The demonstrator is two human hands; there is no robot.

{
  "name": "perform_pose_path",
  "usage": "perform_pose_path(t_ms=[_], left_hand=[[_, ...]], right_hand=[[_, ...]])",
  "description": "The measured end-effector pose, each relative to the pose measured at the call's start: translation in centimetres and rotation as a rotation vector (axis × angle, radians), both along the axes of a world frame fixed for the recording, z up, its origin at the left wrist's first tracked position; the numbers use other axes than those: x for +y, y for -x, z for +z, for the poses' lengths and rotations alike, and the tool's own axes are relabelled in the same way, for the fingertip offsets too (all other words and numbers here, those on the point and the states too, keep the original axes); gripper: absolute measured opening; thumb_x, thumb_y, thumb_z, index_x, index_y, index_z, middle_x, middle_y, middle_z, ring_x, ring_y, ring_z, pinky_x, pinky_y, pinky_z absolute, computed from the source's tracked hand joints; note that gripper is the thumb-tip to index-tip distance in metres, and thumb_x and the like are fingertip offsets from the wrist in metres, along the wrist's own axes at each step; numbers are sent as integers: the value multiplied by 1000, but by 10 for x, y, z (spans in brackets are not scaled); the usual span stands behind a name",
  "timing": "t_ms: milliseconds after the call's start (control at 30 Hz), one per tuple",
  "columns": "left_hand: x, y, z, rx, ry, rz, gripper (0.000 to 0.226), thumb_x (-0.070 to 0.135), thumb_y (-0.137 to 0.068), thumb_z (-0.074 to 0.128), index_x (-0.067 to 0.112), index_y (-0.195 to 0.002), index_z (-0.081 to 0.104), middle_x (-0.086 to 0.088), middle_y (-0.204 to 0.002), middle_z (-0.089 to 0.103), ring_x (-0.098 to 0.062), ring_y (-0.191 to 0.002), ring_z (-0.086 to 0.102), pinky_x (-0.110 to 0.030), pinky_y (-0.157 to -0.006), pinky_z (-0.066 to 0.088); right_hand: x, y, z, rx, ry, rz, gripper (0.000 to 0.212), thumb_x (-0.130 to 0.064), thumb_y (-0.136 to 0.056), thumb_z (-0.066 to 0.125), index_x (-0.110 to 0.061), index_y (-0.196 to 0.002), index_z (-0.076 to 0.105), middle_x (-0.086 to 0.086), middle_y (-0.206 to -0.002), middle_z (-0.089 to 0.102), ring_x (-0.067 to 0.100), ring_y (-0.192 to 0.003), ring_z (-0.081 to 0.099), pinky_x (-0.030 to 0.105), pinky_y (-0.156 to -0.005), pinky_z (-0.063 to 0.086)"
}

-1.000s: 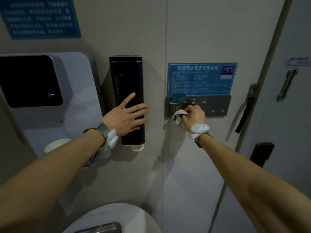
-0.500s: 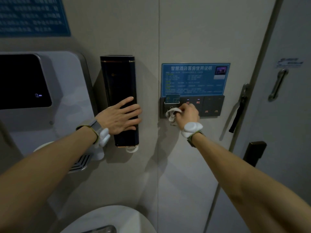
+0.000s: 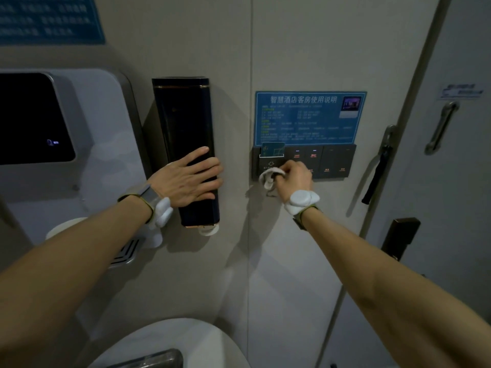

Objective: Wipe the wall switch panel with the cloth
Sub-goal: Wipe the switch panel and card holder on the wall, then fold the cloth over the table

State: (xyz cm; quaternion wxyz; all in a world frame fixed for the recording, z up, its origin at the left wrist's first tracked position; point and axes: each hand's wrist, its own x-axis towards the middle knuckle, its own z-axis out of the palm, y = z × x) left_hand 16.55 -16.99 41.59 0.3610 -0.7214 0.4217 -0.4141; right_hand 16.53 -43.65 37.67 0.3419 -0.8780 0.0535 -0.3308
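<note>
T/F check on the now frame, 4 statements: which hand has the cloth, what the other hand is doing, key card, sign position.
1. The right hand grips the cloth against the switch panel. True.
2. The left hand is pressing a switch on the panel. False: it rests flat on the black wall dispenser, apart from the panel.
3. A key card sits in the slot at the panel's left end. True.
4. The blue instruction sign hangs below the panel. False: it is directly above it.
</note>
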Motion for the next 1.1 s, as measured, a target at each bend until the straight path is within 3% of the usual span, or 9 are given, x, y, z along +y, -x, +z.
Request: perform_pose_path(t_ms=[167, 233, 367, 467, 600, 700, 967, 1033, 1100], left_hand=[[-2, 3, -1, 24, 7, 5, 44, 40, -96, 30, 15, -109, 64, -11, -122, 63, -31, -125, 35, -47, -116, 5], [-2, 8, -4, 48, 38, 28, 44, 38, -95, 30, 15, -113, 63, -13, -127, 61, -32, -129, 34, -47, -117, 2], [-4, 23, -30, 165, 95, -38, 47, 32, -101, 21, 13, -128, 54, -17, -139, 51, -33, -133, 40, -46, -117, 8], [-8, 48, -78, 356, 108, -109, 48, 32, -100, 24, 11, -127, 57, -13, -131, 59, -30, -122, 53, -41, -112, 24], [-20, 87, -135, 712, 533, 16, 46, 38, -94, 36, 11, -126, 54, -11, -123, 60, -30, -104, 60, -37, -88, 48], [-25, 112, -178, 1098, 971, 215, 43, 36, -94, 43, 13, -130, 44, -10, -132, 46, -32, -109, 52, -39, -90, 44], [2, 141, -235, 1524, 1618, 503, 31, 28, -90, 54, 10, -116, 56, -13, -110, 67, -30, -99, 62, -40, -87, 50], [11, 147, -242, 1651, 1767, 499, 26, 25, -91, 56, 5, -106, 64, -16, -108, 68, -29, -98, 64, -38, -86, 52], [18, 151, -250, 1780, 1943, 532, 23, 27, -87, 61, 8, -99, 66, -20, -111, 67, -32, -97, 64, -43, -89, 52]], right_hand=[[-10, -2, -19, 194, -143, -77, 20, -11, -85, 54, -2, -99, 65, 21, -109, 64, 38, -100, 60, 38, -79, 48], [-11, 2, -28, 462, -89, 58, 21, -16, -82, 55, -5, -93, 68, 19, -99, 69, 36, -94, 64, 35, -73, 48], [-4, 17, -49, 533, -180, 161, 20, -24, -80, 54, -12, -65, 61, 14, -74, 67, 34, -77, 66, 42, -69, 56], [16, 40, -73, 625, -403, 250, 15, -21, -86, 55, -10, -77, 62, 13, -78, 62, 31, -77, 60, 37, -66, 50], [43, 74, -95, 751, -688, 349, 15, -25, -92, 57, -11, -96, 60, 9, -85, 60, 23, -75, 57, 37, -71, 51], [61, 98, -115, 894, -781, 433, 18, -27, -94, 54, -13, -87, 63, 7, -80, 66, 22, -70, 64, 38, -73, 56], [103, 129, -167, 1055, -859, 482, 25, -33, -98, 45, -22, -101, 67, 4, -66, 69, 19, -57, 60, 36, -70, 53], [111, 131, -180, 1080, -972, 428, 37, -45, -97, 42, -20, -85, 66, 3, -54, 68, 19, -52, 58, 33, -62, 50], [113, 130, -193, 1124, -1119, 450, 50, -61, -88, 46, -17, -82, 66, 4, -70, 71, 22, -67, 63, 33, -68, 54]])
